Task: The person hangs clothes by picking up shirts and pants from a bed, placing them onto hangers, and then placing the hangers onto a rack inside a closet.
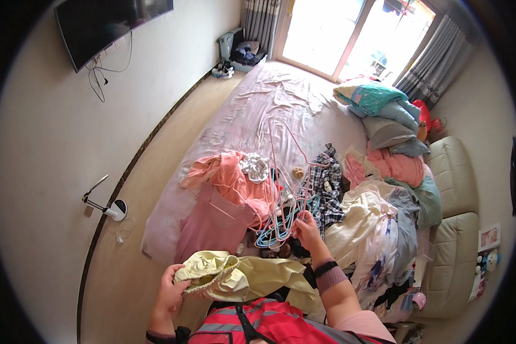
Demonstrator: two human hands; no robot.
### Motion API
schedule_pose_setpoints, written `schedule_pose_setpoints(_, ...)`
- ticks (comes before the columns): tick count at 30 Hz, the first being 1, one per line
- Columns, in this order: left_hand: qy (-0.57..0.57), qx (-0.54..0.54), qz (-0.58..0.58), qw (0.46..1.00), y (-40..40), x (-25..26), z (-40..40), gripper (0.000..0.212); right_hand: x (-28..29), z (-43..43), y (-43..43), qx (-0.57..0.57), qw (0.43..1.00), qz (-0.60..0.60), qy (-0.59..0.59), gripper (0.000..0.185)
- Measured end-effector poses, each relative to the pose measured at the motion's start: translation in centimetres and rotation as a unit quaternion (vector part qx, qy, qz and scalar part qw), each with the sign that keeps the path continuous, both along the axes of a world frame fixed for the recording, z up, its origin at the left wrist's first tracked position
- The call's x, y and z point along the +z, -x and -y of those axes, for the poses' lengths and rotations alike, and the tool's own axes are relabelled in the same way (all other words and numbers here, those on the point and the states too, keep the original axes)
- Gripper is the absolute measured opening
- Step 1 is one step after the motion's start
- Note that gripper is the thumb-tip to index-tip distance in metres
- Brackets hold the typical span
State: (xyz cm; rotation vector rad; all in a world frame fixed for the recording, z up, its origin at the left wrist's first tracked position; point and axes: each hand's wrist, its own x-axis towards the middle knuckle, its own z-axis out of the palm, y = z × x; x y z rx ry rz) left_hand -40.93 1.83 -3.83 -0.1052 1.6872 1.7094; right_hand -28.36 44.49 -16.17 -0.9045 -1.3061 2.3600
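My left hand (172, 289) grips the elastic waistband of pale yellow trousers (236, 277), whose legs stretch to the right in front of my body. My right hand (306, 228) is closed on a pink clothes hanger (308, 180) held up above the bed. Just beneath it lies a tangle of blue and pink hangers (266, 241). Left of the hangers are a mauve garment (210, 223) and a coral garment (223, 172), with a crumpled white cloth (254, 167) on top. A black-and-white checked garment (327, 189) lies to the right.
The bed (249, 124) bears a heap of clothes (361, 219) at right and folded quilts (374, 99) by the headboard (451, 258). A desk lamp (116, 210) stands on the floor at left. An open suitcase (243, 53) lies near the window.
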Motion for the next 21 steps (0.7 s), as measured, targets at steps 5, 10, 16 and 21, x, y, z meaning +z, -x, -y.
schedule_pose_setpoints(5,0.007,-0.009,-0.114,0.993,-1.2,1.6,-2.5,0.045,2.9,1.0,-7.9,0.040,0.969,0.071,-0.231,0.007)
schedule_pose_setpoints(10,-0.023,0.002,-0.219,0.975,-2.7,3.3,-6.2,0.045,7.2,2.3,-14.2,0.021,0.969,0.049,-0.240,0.004)
schedule_pose_setpoints(16,-0.030,0.079,-0.279,0.957,-5.4,5.2,-8.4,0.042,13.2,3.6,-20.5,0.011,0.902,0.055,-0.428,0.005)
schedule_pose_setpoints(21,0.015,0.108,-0.363,0.925,-6.7,6.3,-9.2,0.041,16.4,3.4,-24.3,-0.005,0.917,0.007,-0.400,0.010)
